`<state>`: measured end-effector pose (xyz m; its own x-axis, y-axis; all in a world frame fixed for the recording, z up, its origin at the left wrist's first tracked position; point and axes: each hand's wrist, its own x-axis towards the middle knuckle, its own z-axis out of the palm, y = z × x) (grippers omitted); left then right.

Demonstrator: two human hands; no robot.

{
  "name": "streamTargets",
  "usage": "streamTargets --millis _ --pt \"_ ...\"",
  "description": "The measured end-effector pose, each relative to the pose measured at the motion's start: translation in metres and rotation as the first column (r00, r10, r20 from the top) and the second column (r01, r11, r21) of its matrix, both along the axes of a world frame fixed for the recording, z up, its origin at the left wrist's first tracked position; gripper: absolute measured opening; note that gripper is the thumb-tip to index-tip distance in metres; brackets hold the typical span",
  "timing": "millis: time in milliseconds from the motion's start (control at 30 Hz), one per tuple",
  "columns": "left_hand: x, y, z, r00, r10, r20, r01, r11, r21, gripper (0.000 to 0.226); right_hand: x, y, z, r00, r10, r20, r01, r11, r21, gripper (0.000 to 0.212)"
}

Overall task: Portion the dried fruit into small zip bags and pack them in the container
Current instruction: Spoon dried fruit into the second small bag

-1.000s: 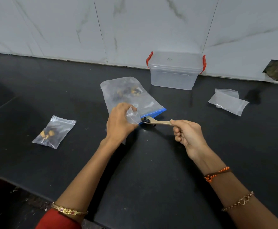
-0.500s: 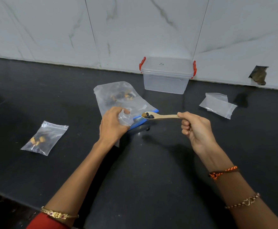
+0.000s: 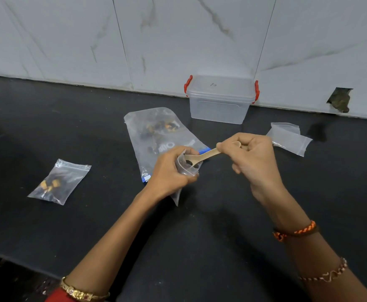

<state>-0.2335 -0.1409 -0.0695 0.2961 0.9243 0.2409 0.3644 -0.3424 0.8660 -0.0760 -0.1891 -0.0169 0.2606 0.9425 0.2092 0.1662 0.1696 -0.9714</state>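
Over the counter [image 3: 47, 225] — left hand [image 3: 169, 171] grips the small zip bag [image 3: 186, 168] open, right hand [image 3: 254, 158] pinches the wooden spoon [image 3: 202, 155] — bowl dipped inside.

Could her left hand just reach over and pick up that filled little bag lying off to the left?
Probably not yet. The counter between the left hand and the filled little bag shows nothing in the way, but that hand is holding a small zip bag open for the spoon.

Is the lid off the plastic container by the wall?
No, the clear container has its lid on, red latches at both ends.
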Motion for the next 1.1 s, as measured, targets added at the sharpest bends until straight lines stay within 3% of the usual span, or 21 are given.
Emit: streamTargets --millis 100,267,367,467,533,600,667,733,800,900,1100 --pt "0.000 0.002 -0.004 1.000 -0.009 0.007 0.009 1.000 -0.019 0.037 -0.008 -0.002 -0.004 0.933 -0.014 0.359 -0.048 0.986 0.162 0.015" --pt "-0.002 0.002 -0.003 0.997 -0.065 0.044 0.067 0.996 -0.053 0.036 -0.011 -0.006 -0.003 0.628 -0.156 0.762 -0.267 0.877 0.400 0.007" --pt "-0.001 0.002 -0.002 0.993 -0.092 0.071 0.097 0.992 -0.080 0.034 -0.001 -0.008 0.001 0.417 -0.313 0.853 -0.421 0.765 0.487 0.007" --pt "0.001 0.001 -0.001 0.987 -0.092 0.134 0.106 0.989 -0.099 0.031 0.014 -0.007 0.009 0.355 -0.377 0.856 -0.495 0.701 0.514 0.015" --pt "0.001 0.002 0.000 0.982 -0.074 0.172 0.094 0.989 -0.114 0.032 0.027 -0.005 0.012 0.434 -0.344 0.833 -0.469 0.703 0.534 0.012" --pt "0.001 0.002 0.000 0.977 -0.043 0.207 0.073 0.987 -0.142 0.032 0.043 -0.004 0.013 0.629 -0.230 0.743 -0.354 0.766 0.537 0.012" --pt "0.001 0.003 0.001 0.976 -0.035 0.215 0.066 0.988 -0.139 0.032 0.055 -0.003 0.010 0.849 -0.170 0.500 -0.123 0.857 0.500 0.010" --pt "0.003 0.004 0.000 0.976 -0.029 0.215 0.059 0.990 -0.131 0.034 0.061 0.002 0.000 0.965 -0.226 0.131 0.171 0.926 0.336 0.011" --pt "0.007 0.005 0.000 0.977 -0.021 0.212 0.050 0.990 -0.129 0.035 0.065 0.009 -0.017 0.934 -0.331 -0.138 0.336 0.942 0.017 0.021" --pt "0.016 0.004 0.003 0.981 -0.034 0.191 0.058 0.991 -0.122 0.035 0.068 0.014 -0.047 0.894 -0.415 -0.171 0.354 0.886 -0.300 0.024" --pt "0.031 0.007 -0.002 0.981 -0.016 0.195 0.046 0.988 -0.146 0.033 0.057 0.018 -0.065 0.910 -0.408 -0.076 0.359 0.866 -0.348 0.027"
